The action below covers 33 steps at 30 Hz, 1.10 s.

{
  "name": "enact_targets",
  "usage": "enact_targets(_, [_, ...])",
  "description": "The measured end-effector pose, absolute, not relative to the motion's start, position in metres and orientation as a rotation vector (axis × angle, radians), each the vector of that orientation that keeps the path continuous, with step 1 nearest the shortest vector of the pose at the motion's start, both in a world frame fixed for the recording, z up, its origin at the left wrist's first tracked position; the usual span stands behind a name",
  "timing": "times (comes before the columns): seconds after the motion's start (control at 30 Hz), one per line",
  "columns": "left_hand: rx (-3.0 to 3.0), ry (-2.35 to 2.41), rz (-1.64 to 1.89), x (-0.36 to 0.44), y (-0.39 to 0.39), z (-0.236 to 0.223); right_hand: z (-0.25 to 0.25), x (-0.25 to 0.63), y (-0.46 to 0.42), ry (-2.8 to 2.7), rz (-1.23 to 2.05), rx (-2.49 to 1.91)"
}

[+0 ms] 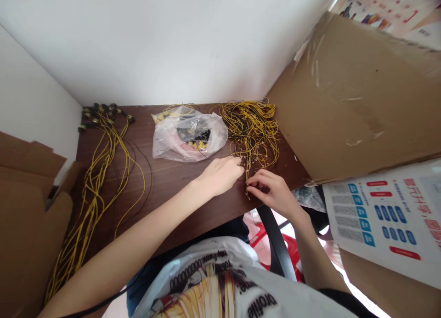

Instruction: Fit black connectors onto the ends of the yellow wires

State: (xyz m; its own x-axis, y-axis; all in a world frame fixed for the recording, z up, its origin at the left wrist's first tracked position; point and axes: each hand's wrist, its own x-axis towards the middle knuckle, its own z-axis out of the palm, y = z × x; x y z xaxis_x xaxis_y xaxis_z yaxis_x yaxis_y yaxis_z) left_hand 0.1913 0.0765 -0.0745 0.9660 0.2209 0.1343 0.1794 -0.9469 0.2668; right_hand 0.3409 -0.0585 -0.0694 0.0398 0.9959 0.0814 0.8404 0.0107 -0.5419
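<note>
A tangled heap of thin yellow wires [253, 125] lies at the back right of the dark brown table [165, 180]. My left hand [222, 173] is closed in a pinch on strands at the heap's near edge. My right hand [272, 189] sits just beside it, fingers pinched on the same yellow wires where they hang toward the table edge. The two hands are a few centimetres apart.
A clear plastic bag [189, 134] with small yellow and black parts lies behind my left hand. A long bundle of yellow wires with black connectors [99, 161] runs down the left side. Cardboard sheets [351, 102] stand right, more cardboard [27, 207] left.
</note>
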Motion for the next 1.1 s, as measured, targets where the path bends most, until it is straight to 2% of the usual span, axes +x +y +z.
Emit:
enact_targets(0.27, [2.733,0.317,0.187,0.192,0.065,-0.087,-0.074,0.325,-0.067,-1.786,0.488,-2.221])
enact_targets(0.5, [2.714,0.29,0.313,0.191,0.063,-0.084,-0.065,0.327,-0.069,-1.476,0.749,-2.14])
enact_targets(0.73, [2.83,0.113,0.521,0.196,0.064,-0.094,-0.041,0.313,-0.075,-1.339,0.739,-2.098])
enact_targets(0.9, [2.671,-0.036,0.576,0.194,0.079,-0.096,-0.044,0.315,-0.078,-1.236,0.899,-2.058])
enact_targets(1.1, [2.619,-0.001,0.622,0.19,0.093,-0.097,-0.041,0.319,-0.08,-1.078,1.15,-1.894])
